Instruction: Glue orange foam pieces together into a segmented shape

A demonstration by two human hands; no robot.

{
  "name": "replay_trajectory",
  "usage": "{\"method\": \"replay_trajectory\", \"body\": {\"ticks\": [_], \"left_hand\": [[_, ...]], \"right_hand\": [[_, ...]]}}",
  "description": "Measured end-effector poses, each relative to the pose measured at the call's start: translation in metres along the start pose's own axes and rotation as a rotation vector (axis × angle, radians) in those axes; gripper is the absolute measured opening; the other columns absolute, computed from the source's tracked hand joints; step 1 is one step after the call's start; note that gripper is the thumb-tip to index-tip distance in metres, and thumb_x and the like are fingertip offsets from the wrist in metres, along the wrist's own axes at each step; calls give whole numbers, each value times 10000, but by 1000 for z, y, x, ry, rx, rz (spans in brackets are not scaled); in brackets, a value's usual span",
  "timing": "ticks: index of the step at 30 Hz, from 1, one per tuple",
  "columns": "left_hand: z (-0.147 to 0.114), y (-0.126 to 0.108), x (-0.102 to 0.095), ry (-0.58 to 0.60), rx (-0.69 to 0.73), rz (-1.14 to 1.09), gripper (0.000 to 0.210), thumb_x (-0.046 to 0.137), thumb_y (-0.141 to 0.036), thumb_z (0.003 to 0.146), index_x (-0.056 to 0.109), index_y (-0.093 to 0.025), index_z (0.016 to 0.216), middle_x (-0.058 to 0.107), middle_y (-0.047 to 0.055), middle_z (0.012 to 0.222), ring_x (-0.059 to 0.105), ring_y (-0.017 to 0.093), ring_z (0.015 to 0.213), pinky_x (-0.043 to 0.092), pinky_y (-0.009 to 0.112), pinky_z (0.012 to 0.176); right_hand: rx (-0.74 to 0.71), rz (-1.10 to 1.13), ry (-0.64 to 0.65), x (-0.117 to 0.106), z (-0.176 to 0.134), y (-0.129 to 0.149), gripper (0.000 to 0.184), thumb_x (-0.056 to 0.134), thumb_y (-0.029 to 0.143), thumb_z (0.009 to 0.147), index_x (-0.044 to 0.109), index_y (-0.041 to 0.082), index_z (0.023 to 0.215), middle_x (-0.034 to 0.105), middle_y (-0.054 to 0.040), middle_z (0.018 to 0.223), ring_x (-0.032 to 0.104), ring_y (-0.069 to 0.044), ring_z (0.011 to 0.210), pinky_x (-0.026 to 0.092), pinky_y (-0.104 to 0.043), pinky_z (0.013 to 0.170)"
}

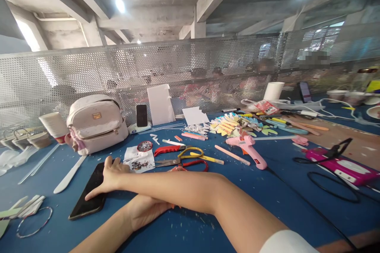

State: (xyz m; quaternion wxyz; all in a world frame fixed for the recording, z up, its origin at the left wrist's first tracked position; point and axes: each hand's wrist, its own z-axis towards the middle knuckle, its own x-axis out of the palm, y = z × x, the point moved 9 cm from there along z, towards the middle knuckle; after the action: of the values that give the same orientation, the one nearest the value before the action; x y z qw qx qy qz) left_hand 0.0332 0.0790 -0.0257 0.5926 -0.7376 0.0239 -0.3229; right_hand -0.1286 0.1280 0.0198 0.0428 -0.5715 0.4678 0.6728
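Observation:
My right hand point(114, 178) reaches across to the left over a black smartphone point(92, 193) lying face up. Its thumb stretches over the dark screen, and the other fingers are bent and apart near the phone's upper right edge. Beneath the right forearm is my left hand point(151, 210), palm side partly showing. Its fingers curl out of sight behind that arm, with small orange bits visible around them; what it holds is hidden. Just beyond lie scissors point(175, 161) with yellow and red handles, a red utility knife point(169, 149) and a white paper point(139, 159) with dark specks.
A pink glue gun point(247, 148) trails a black cord to the right. A pale backpack point(96, 124), stacked paper cups point(53, 124) and a pile of cut paper pieces point(234, 124) stand farther back. A magenta power strip point(341, 166) lies at right; a perforated metal screen point(166, 63) closes the back.

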Motion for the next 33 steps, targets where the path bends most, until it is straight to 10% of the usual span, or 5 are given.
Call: {"method": "replay_trajectory", "body": {"ticks": [7, 16, 21, 26, 33], "left_hand": [[-1, -1, 2, -11, -15, -28, 487, 799, -113, 769, 708, -288, 1215, 712, -7, 1235, 633, 270, 1165, 483, 315, 904], [-1, 1, 5, 9, -27, 1, 340, 735, -161, 857, 646, -157, 1185, 675, 63, 1223, 653, 229, 1101, 488, 486, 1018], [-1, -3, 12, 11, -22, -49, 537, 808, -68, 724, 675, -171, 1234, 725, 81, 1185, 632, 291, 1183, 428, 443, 1085], [6, -9, 6, -64, 42, -124, 293, 852, -162, 700, 759, -130, 975, 751, 107, 1045, 662, 300, 1119, 469, 420, 1036], [6, -12, -7, -125, 52, -97, 289, 792, -378, 832, 720, -170, 1019, 746, 97, 1061, 719, 215, 974, 519, 379, 959]], "right_hand": [[78, 178, -47, 1, 3, -10, 1163, 801, 614, 722, 205, 95, 1574, 327, -294, 1559, 354, -470, 1427, 384, -641, 1091], [192, 266, -150, -12, -4, -20, 361, 629, 325, 989, 573, 167, 1309, 590, -111, 1318, 625, -269, 1126, 545, -488, 939], [34, 366, -192, -26, -13, -9, 306, 617, 343, 998, 610, 149, 1235, 640, -97, 1210, 659, -237, 1035, 569, -443, 883], [-231, 416, -215, -67, -46, 7, 174, 494, 177, 1009, 634, 221, 1102, 704, 26, 894, 641, -126, 758, 498, -238, 683], [-363, 406, -141, -106, -116, -50, 130, 535, 143, 944, 628, 197, 872, 669, 20, 797, 642, -151, 813, 450, -243, 718]]}}
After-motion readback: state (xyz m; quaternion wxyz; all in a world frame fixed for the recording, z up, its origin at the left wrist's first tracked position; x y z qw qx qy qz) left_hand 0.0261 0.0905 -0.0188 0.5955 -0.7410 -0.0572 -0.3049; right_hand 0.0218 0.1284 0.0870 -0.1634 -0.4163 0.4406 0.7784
